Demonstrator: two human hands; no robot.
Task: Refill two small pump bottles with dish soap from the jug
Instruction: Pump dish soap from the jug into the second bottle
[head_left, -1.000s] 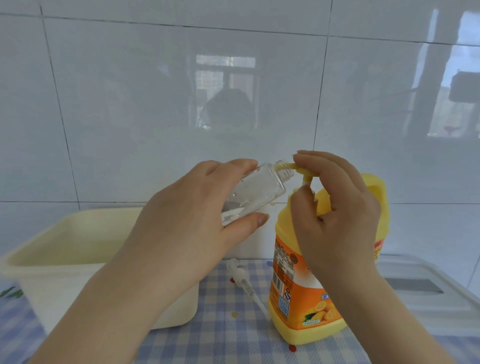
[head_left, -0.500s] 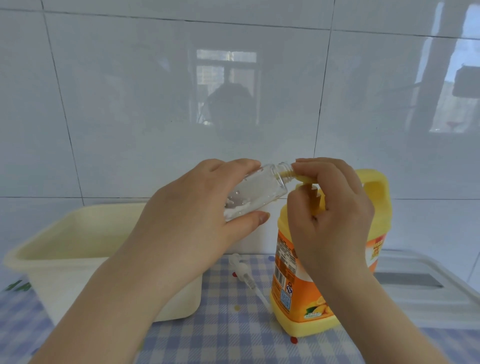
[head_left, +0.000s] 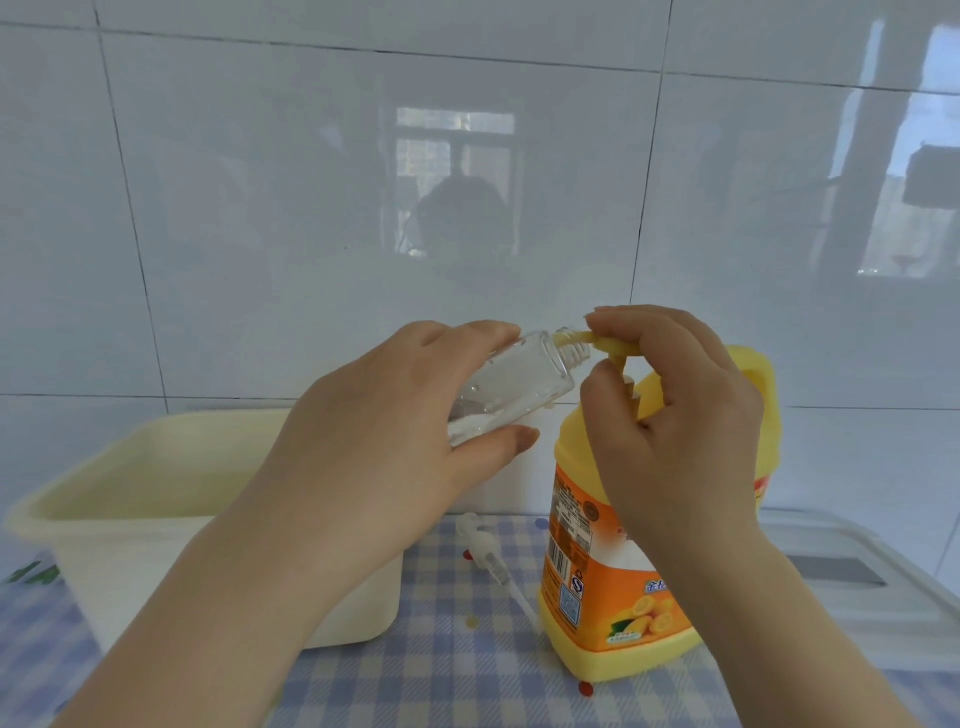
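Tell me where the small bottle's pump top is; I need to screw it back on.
The pump top lies on the checked tablecloth, between the cream tub and the yellow jug.

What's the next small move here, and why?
Probably press the jug's pump head down. The left hand holds the clear bottle tilted, its threaded neck already around the yellow pump nozzle; the right hand rests on the pump atop the yellow jug. Little liquid shows in the bottle.
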